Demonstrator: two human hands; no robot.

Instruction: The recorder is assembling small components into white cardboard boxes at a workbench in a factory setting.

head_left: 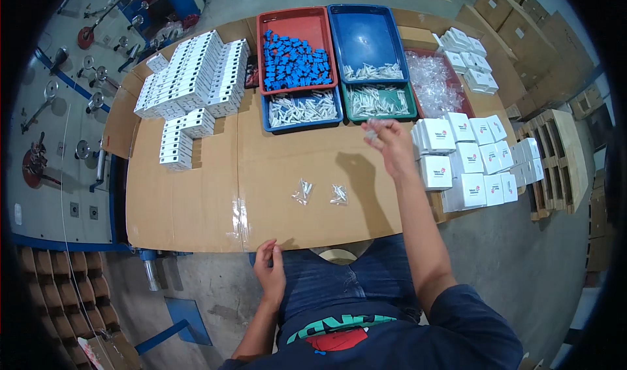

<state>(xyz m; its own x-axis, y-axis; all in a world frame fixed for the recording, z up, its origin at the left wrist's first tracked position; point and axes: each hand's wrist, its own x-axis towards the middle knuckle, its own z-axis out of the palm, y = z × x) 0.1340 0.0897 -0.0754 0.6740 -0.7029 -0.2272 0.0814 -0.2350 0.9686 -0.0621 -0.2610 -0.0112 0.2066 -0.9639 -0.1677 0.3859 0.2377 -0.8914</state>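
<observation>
Two bags (pixel 338 196) — white pieces (pixel 305 188) inside.

Remotely I see a packing workshop: brown cardboard-covered table (pixel 183 207), rectangular blue plastic tray (pixel 364 37) at its far edge, small clear bags of white parts (pixel 304 190) toward its near edge, stacked white boxes (pixel 186 76) by the far left corner, slatted wooden pallet (pixel 567 154) past its right edge.

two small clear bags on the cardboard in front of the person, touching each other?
Apart. The head view shows a strip of bare cardboard between the left bag and the right bag.
</observation>
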